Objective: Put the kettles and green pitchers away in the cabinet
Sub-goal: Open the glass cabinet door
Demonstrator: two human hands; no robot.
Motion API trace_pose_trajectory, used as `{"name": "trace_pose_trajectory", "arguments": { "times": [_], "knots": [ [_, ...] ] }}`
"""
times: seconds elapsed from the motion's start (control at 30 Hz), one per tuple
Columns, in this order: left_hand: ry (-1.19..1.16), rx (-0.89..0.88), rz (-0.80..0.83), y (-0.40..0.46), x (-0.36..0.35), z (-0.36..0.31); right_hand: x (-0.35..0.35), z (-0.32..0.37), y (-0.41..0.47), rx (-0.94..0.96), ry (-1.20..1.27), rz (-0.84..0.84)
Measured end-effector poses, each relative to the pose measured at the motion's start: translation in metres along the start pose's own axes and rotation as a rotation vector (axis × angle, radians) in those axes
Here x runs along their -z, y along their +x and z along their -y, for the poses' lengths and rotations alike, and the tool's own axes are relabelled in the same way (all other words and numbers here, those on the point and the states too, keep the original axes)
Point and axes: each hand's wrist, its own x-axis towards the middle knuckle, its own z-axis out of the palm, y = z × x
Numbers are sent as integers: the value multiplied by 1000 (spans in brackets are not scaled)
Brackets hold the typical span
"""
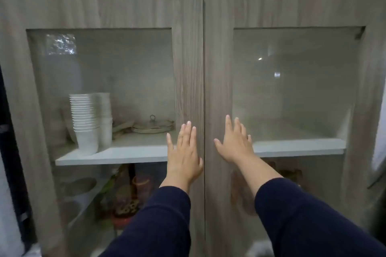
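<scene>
Cabinet (189, 52): both doors closed, filling frame
Left hand (184, 152): pressing flat, fingers spread, lower centre
Right hand (235, 144): pressing flat, holding nothing

We hold both arms out in front of us, in dark blue sleeves. Our left hand (184, 152) is flat, fingers straight and close together, pointing up. Our right hand (235, 142) is flat too — fingers spread a little, tilted left, thumb out.
</scene>
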Motion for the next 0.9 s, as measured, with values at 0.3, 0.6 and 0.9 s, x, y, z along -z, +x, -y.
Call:
{"name": "trace_pose_trajectory", "arguments": {
  "times": [0.3, 0.6, 0.9],
  "knots": [
    [52, 19, 77, 36, -51, 11, -33, 18, 59, -185, 308, -228],
    [56, -8, 115, 41, -63, 19, -36, 36, 73, -440, 413, -419],
    [-300, 38, 190, 32, -60, -6, -22, 32, 45, -395, 367, -446]
  ]
}}
